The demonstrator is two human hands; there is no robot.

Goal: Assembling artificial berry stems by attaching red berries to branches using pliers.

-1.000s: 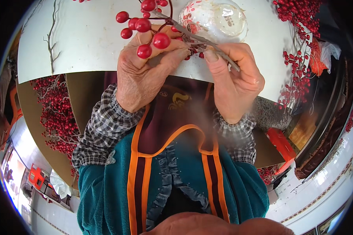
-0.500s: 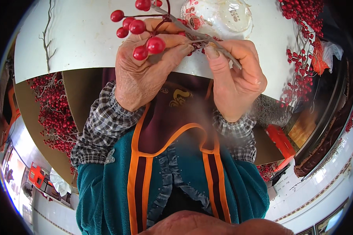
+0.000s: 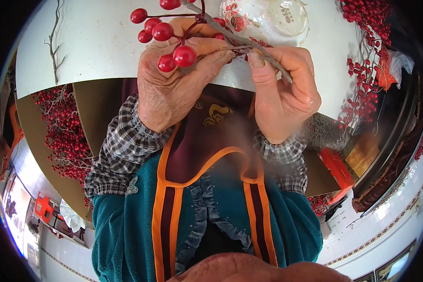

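Two hands are closed on a red berry sprig [image 3: 167,35] above the white table [image 3: 94,47], the left hand [image 3: 174,89] gripping the cluster, the right hand [image 3: 286,89] pinching its stem [image 3: 268,61], evidently mid-assembly, with more berry branches [image 3: 366,56] lying unworked.

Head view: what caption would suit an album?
Two hands, left hand and right hand, hold a red berry sprig above a white table.

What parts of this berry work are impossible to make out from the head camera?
- Berry sprig: its top is cut off by the upper edge.
- Where the grey stem is pinched: fingers of the left hand and right hand cover it.
- Glass bowl: contents unclear, and its far rim is cut off.
- Table: near edge hidden behind both hands.
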